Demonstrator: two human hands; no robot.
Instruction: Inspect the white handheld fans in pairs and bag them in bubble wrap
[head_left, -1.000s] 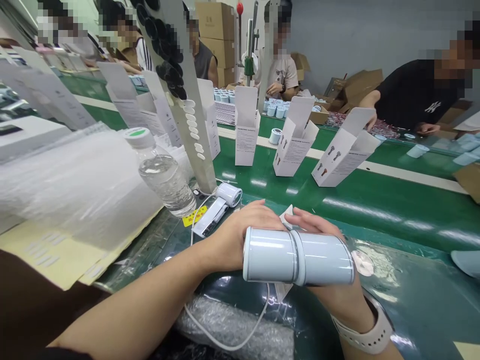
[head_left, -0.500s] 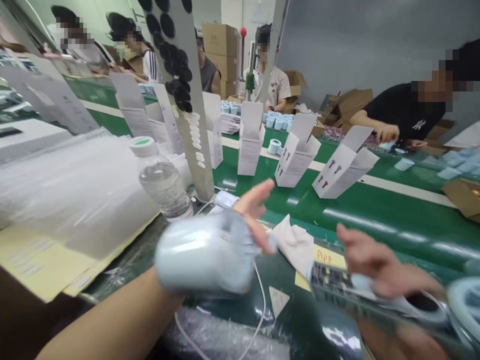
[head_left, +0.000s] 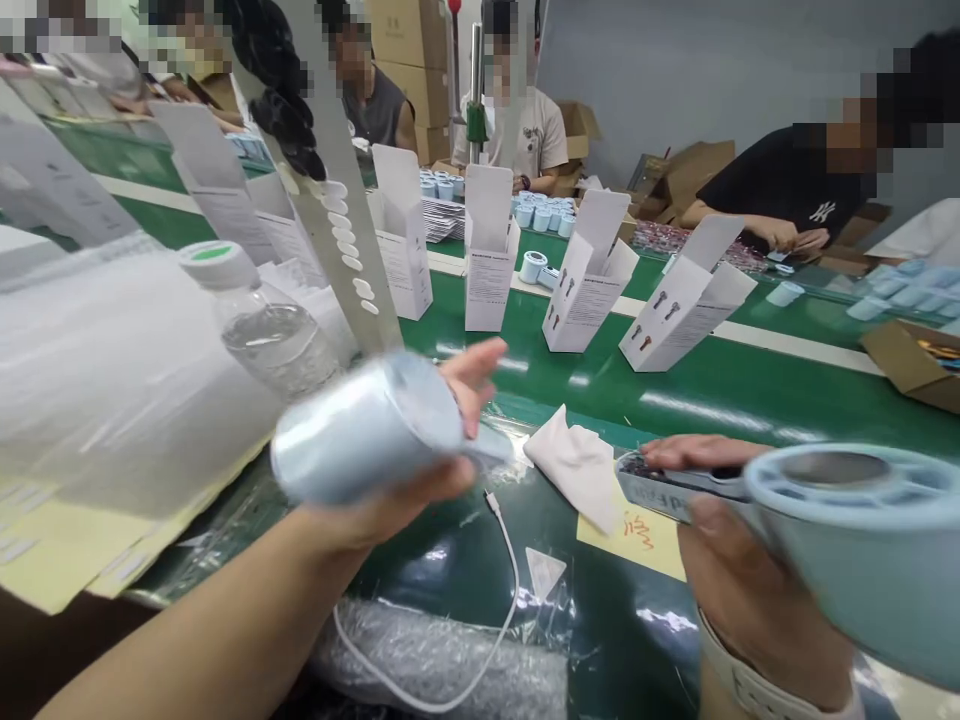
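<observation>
Two units hang above the table (head_left: pixel 600 625), one to each hand. My left hand (head_left: pixel 441 480) grips the left unit (head_left: pixel 367 430) around its narrow neck, thumb below, some fingertips straying outward; blur hides its finer detail. My right hand (head_left: pixel 739 560) pinches the right unit (head_left: pixel 877 570) by its handle (head_left: pixel 652 490), fingers over the top and thumb along the side.

That handle looks uncovered on top, dark parts showing inside, so I judge that a hard squeeze could press or dislodge something. Both shells are smooth and rounded; a loose hold might let one slide out and roll. The bottle (head_left: pixel 274 335) appears close behind the left unit, though I can't tell the gap; a wide swing could tip it. A sleeve or a handle might also snag the looped cable (head_left: pixel 516 560).

Nearer textures: glossy, pale blue barrels, the right one topped by a spoked ring; a soft, crumpled white cloth (head_left: pixel 574 465) touching a flat yellow note (head_left: pixel 637 545) with red writing; a thin, pale triangle (head_left: pixel 545 572); crinkled clear wrap (head_left: pixel 450 660) under the cable. Farther out, crisp white boxes (head_left: pixel 491 290) stand flaps-up on the shiny green belt (head_left: pixel 712 415).
</observation>
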